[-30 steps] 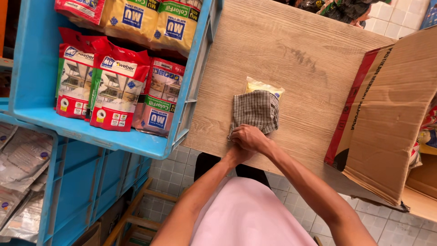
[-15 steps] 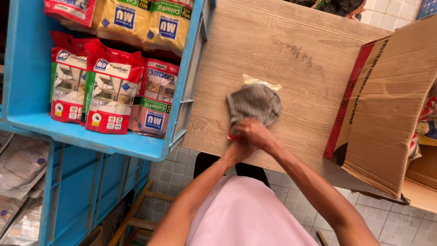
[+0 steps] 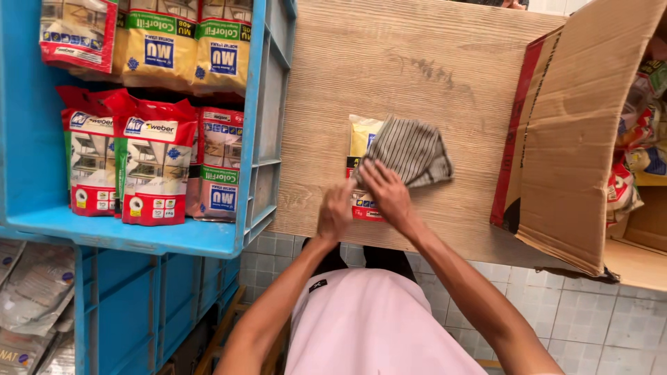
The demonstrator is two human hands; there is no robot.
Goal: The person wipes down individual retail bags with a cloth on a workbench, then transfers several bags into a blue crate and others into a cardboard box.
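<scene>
The right hand (image 3: 386,196) presses its spread fingers on the near edge of the striped cloth (image 3: 410,149), which covers a yellow-and-red packet (image 3: 363,173) at the middle of the table (image 3: 417,62); the left hand (image 3: 335,217), fingers loosely curled, steadies the packet's near end at 7 o'clock. To wipe well, keep that end pinned and rub flat (a cardboard box (image 3: 570,139) lies at 3 o'clock).

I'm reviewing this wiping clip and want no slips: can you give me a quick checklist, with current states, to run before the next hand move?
1. Right hand on the striped grey cloth: ok.
2. Left hand steadying the yellow and red packet: cannot tell, it is beside the packet's lower edge.
3. Packet lying flat on the wooden tabletop: ok.
4. Cloth covering the whole packet: not ok, the left strip shows.
5. Brown cardboard box apart from the hands: ok.
</scene>
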